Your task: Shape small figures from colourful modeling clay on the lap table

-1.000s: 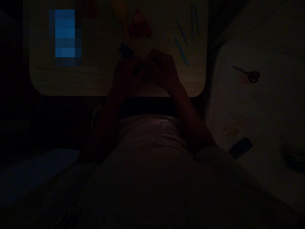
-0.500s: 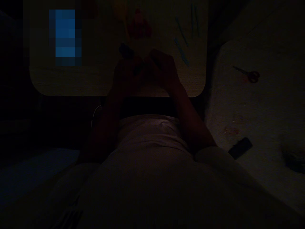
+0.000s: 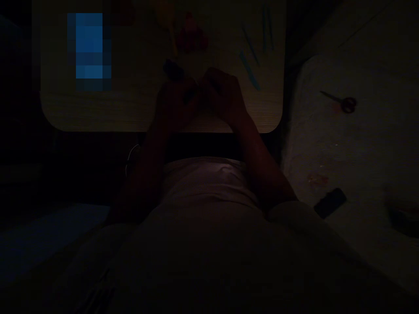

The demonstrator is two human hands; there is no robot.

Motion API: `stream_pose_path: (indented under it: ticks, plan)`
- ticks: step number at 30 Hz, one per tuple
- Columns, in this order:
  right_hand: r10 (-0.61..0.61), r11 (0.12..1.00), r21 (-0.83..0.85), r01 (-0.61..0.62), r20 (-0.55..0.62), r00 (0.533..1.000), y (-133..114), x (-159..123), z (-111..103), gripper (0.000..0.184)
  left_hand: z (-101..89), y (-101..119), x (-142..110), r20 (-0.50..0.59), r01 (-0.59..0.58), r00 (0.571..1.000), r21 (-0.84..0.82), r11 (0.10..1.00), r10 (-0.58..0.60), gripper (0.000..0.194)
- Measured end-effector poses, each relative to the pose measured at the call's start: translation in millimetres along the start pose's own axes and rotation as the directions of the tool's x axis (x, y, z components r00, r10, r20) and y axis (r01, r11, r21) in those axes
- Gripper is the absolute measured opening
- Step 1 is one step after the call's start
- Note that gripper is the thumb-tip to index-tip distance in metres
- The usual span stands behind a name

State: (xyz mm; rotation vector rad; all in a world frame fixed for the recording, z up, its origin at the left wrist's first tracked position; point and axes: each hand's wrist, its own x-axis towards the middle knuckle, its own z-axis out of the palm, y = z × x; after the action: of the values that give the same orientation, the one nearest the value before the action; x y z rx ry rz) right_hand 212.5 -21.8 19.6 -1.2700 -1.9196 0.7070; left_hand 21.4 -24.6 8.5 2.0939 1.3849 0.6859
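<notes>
The view is very dark. My left hand (image 3: 176, 102) is closed over the front part of the wooden-topped table (image 3: 98, 117), with a small dark piece (image 3: 189, 95) showing at its fingers; its kind is unclear. Close beside it, my right hand (image 3: 225, 93) has its fingers curled in, their tips meeting near the left hand's. Whatever the right fingers hold is lost in shadow. A dark blue lump (image 3: 173, 69) lies just beyond my left knuckles. Farther back sits a red lumpy shape (image 3: 192, 37), beside a yellow-orange thing with a narrow stem (image 3: 165, 17).
Several thin blue-green sticks or tools (image 3: 250, 72) lie at the table's right. On a pale surface to the right are scissors (image 3: 347, 104) and a dark rectangular object (image 3: 330, 203). A blurred-out blue patch covers the upper left. A white cable (image 3: 129, 157) hangs below the table edge.
Both hands stay in nearly the same place, with at most a slight shift of the fingers. The objects on the table have not moved.
</notes>
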Motion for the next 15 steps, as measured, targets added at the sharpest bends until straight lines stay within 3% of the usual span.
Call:
stream_pose_path:
  ticks: [15]
  plan:
    - [0.063,0.998,-0.003,-0.063,0.018,0.998,-3.6,1.0,-0.7,0.059,0.8,1.1,1.0,-0.077,-0.053,0.995,0.04,0.998,0.056,0.035]
